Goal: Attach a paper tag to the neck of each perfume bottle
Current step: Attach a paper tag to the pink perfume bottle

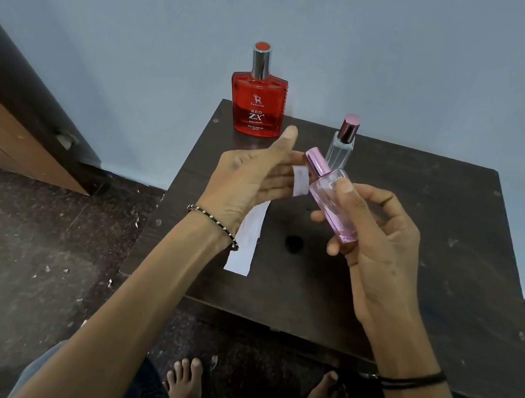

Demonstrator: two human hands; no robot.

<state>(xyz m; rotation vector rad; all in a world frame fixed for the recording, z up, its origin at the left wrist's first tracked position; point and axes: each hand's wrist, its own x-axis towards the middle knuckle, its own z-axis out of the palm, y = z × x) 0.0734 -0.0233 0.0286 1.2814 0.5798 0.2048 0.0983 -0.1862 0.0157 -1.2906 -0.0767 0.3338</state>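
Pink glass perfume bottle [336,204] with a shiny pink cap is off the dark wooden table [417,259], tilted cap-up towards the far left corner. On my head view, the right hand [381,250] grasps its body, fingers curled round it. The left hand [251,176] is unclenched, fingers straight and thumb lifted, with a small white paper tag [300,182] lying against them, just beside the neck. I judge the tag is not yet fastened; next it must wrap the neck below the cap while the bottle is held steady. A red square bottle [256,104] and a clear bottle [340,149] wait untagged at the far edge.
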